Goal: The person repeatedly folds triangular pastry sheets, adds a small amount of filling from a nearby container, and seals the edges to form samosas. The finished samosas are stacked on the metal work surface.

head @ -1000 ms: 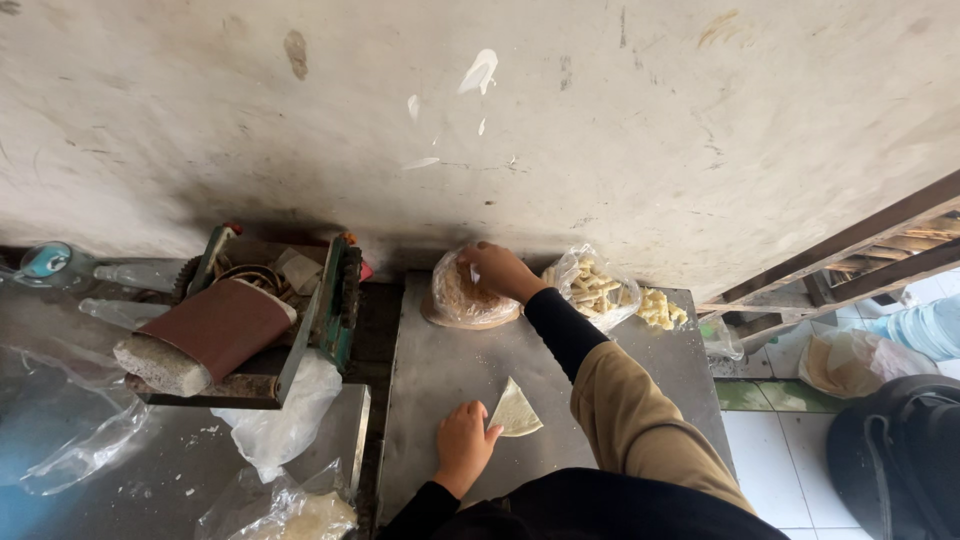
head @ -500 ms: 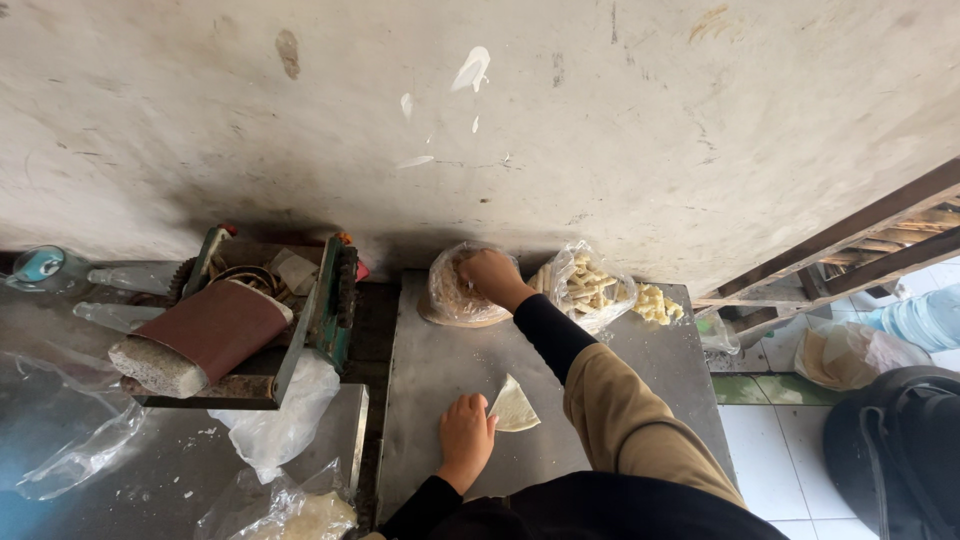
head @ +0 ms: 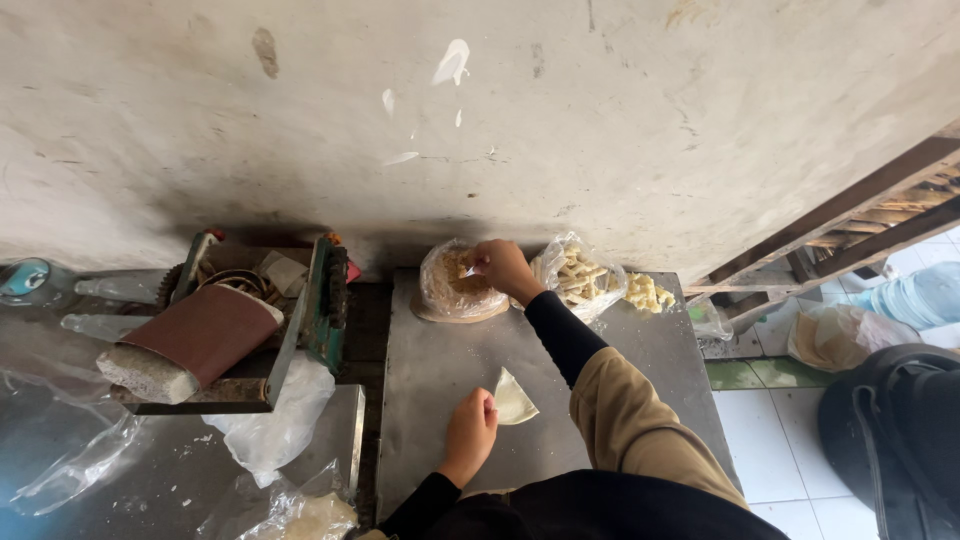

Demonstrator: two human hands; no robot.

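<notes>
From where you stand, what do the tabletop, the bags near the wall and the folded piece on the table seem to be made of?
The tabletop looks like dull grey sheet metal, flat, scuffed, faintly shiny. The bag under the right hand and the bag beside it are thin clear plastic, crinkled and glossy. The folded piece by the left hand seems pale, soft dough, matte, though that is uncertain.

The right hand [head: 503,268] hides part of the bagged flat rounds [head: 452,283].

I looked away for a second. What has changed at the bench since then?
Little. The right hand has stayed at the bag of flat wrappers, shifting slightly right over it. The left hand still pinches the folded wrapper on the steel table.
</notes>
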